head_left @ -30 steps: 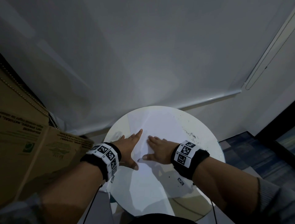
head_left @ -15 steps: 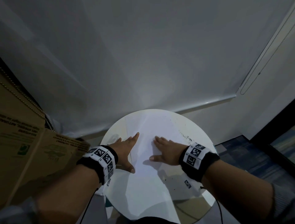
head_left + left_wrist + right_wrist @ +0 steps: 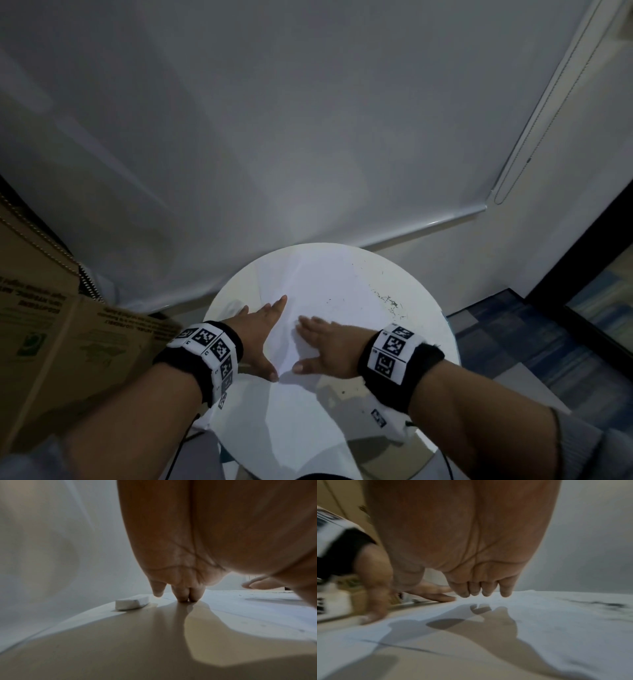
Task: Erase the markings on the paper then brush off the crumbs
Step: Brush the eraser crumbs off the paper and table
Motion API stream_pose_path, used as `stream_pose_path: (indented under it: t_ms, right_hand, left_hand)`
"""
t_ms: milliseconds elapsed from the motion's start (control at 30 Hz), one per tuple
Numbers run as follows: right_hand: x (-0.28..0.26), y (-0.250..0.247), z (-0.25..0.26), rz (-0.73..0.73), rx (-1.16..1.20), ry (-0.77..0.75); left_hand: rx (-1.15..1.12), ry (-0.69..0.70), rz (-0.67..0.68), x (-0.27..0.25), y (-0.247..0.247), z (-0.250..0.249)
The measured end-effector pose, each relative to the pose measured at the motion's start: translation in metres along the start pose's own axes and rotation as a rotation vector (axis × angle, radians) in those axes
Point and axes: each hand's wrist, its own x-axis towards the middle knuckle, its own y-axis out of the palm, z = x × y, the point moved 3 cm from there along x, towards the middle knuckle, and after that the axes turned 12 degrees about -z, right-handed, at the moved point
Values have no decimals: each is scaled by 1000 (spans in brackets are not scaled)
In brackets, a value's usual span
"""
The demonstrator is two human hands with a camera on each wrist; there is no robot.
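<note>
A white sheet of paper (image 3: pixel 325 287) lies on a small round white table (image 3: pixel 442 329). My left hand (image 3: pixel 267 337) lies flat on the sheet's left edge, fingers straight, holding nothing. My right hand (image 3: pixel 318 344) lies flat on the paper just beside it, fingers together and thumb spread. Dark eraser crumbs (image 3: pixel 388 300) are scattered on the paper's far right. In the left wrist view a white eraser (image 3: pixel 132 602) lies on the table just left of my fingertips (image 3: pixel 185 597). In the right wrist view my fingertips (image 3: pixel 484 591) touch the paper (image 3: pixel 556 615), and the crumbs (image 3: pixel 607 603) show as a dark smear to the right.
A large cardboard box (image 3: pixel 51 342) stands close at the table's left. A white roller blind (image 3: pixel 308 137) hangs right behind the table. Blue patterned carpet (image 3: pixel 565 342) and a dark door frame lie to the right.
My right hand slid a little to the right over the paper, then back towards the left hand. My left hand has stayed flat on the sheet's left edge.
</note>
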Motion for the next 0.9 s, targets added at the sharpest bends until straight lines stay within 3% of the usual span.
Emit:
stream_pose_path:
  t_ms: [100, 267, 433, 567, 767, 900]
  right_hand:
    - [7, 7, 10, 15, -11, -29]
    - [6, -7, -51, -21, 10, 222]
    - [-33, -12, -47, -57, 64, 148]
    - [-68, 4, -50, 45, -9, 195]
    - [-73, 21, -52, 36, 33, 196]
    - [-78, 31, -52, 11, 85, 201]
  left_hand:
    - [18, -2, -8, -1, 0, -1]
    - [3, -12, 18, 3, 2, 5]
    - [61, 42, 41, 3, 1, 10]
    - [122, 109, 96, 15, 3, 17]
    - [110, 93, -76, 41, 2, -6]
    - [100, 13, -105, 62, 7, -21]
